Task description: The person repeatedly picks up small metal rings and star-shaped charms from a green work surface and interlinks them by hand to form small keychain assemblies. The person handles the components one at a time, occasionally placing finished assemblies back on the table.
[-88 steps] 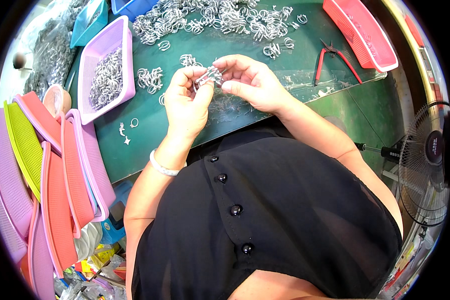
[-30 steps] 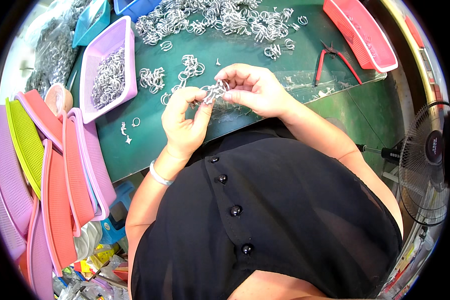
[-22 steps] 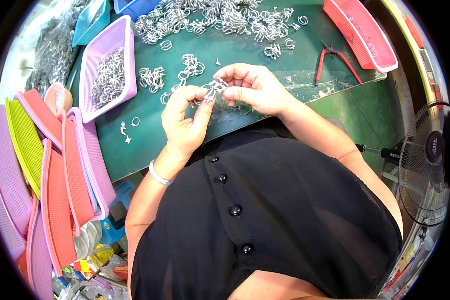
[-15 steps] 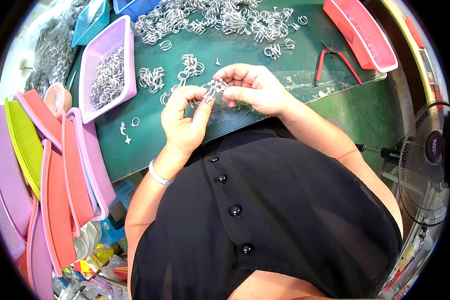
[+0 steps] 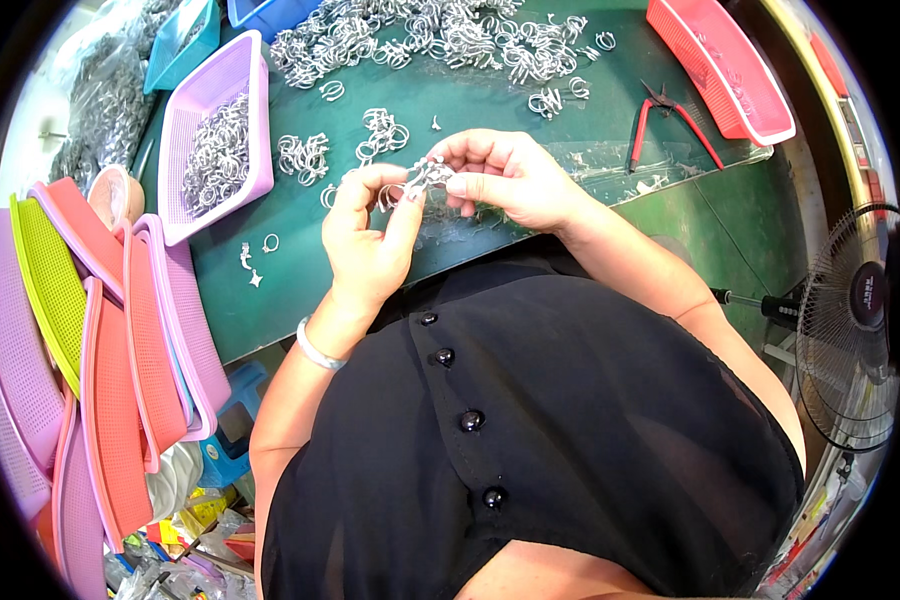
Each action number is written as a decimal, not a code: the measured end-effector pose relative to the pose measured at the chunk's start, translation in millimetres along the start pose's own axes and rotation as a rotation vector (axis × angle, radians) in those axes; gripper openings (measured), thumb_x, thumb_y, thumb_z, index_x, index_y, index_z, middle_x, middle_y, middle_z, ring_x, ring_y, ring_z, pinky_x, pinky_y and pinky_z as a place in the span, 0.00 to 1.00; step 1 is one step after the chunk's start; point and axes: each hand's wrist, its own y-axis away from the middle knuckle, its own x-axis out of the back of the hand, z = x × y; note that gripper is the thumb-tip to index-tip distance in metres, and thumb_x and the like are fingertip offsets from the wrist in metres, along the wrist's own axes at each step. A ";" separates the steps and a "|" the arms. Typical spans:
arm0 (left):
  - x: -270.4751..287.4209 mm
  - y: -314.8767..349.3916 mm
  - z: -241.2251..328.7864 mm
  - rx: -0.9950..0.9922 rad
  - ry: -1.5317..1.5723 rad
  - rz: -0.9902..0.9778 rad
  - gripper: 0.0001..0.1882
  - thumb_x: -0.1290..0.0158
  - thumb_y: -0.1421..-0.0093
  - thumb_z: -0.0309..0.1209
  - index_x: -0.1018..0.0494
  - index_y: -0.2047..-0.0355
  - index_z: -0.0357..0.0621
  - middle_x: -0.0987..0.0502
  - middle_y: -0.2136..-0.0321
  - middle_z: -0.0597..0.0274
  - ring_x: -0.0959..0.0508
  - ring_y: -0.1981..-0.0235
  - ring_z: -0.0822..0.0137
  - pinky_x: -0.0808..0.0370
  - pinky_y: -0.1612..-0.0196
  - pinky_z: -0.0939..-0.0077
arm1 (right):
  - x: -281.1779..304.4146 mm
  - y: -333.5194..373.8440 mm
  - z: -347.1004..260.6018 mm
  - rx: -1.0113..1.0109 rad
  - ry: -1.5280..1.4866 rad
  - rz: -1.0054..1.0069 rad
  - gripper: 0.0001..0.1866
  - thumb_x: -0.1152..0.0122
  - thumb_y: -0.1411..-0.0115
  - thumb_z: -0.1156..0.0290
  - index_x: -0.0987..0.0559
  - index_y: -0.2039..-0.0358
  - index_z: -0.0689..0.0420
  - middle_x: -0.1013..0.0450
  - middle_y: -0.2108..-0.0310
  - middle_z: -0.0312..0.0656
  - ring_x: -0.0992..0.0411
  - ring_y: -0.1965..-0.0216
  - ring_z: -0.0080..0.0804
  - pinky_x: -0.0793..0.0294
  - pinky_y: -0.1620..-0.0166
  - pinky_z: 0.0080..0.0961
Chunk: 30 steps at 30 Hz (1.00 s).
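Right of the lilac basket (image 5: 261,150), the person's left hand (image 5: 365,235) and right hand (image 5: 505,180) are pinching a silvery ring cluster (image 5: 432,173) from opposite sides, seemingly to steady it in plain view, while loose rings (image 5: 305,158) are lying nearer the basket, apparently within reach.

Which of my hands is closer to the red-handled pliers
Right. Your right hand is to the left of the red-handled pliers, apart from them; your left hand is farther left.
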 end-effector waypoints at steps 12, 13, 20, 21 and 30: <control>-0.8 -10.1 3.3 0.336 0.198 -0.155 0.06 0.53 0.43 0.23 0.29 0.67 0.36 0.28 0.76 0.68 0.31 0.76 0.81 0.33 0.71 0.87 | -1.3 0.3 -0.8 -0.030 0.152 0.001 0.14 0.54 0.39 0.72 0.30 0.55 0.65 0.29 0.71 0.36 0.33 0.73 0.17 0.30 0.70 0.16; -0.6 -11.0 4.2 0.368 0.229 -0.156 0.06 0.53 0.43 0.24 0.29 0.67 0.36 0.27 0.76 0.68 0.30 0.76 0.80 0.32 0.71 0.86 | -1.3 0.3 -0.5 -0.026 0.161 0.008 0.14 0.55 0.39 0.73 0.30 0.55 0.65 0.29 0.71 0.36 0.33 0.73 0.17 0.30 0.70 0.16; 1.7 -15.2 9.3 0.482 0.319 -0.188 0.07 0.54 0.42 0.27 0.28 0.66 0.37 0.26 0.76 0.66 0.28 0.76 0.78 0.30 0.70 0.84 | -5.9 -0.1 -4.1 0.017 0.147 0.044 0.15 0.50 0.41 0.71 0.30 0.54 0.64 0.29 0.72 0.35 0.33 0.74 0.16 0.31 0.71 0.16; 1.5 -15.1 9.8 0.487 0.332 -0.196 0.07 0.54 0.42 0.27 0.28 0.66 0.37 0.26 0.76 0.66 0.28 0.76 0.78 0.30 0.70 0.84 | -6.7 -0.3 -5.4 0.005 0.158 0.040 0.16 0.50 0.41 0.71 0.30 0.54 0.64 0.29 0.72 0.35 0.33 0.74 0.16 0.31 0.71 0.15; -0.2 -17.1 9.4 0.380 0.209 -0.177 0.04 0.54 0.42 0.26 0.32 0.68 0.39 0.27 0.76 0.66 0.28 0.77 0.79 0.30 0.72 0.84 | -6.2 -2.7 -10.4 0.004 0.273 0.057 0.15 0.50 0.41 0.71 0.30 0.54 0.63 0.30 0.73 0.33 0.34 0.76 0.15 0.32 0.72 0.15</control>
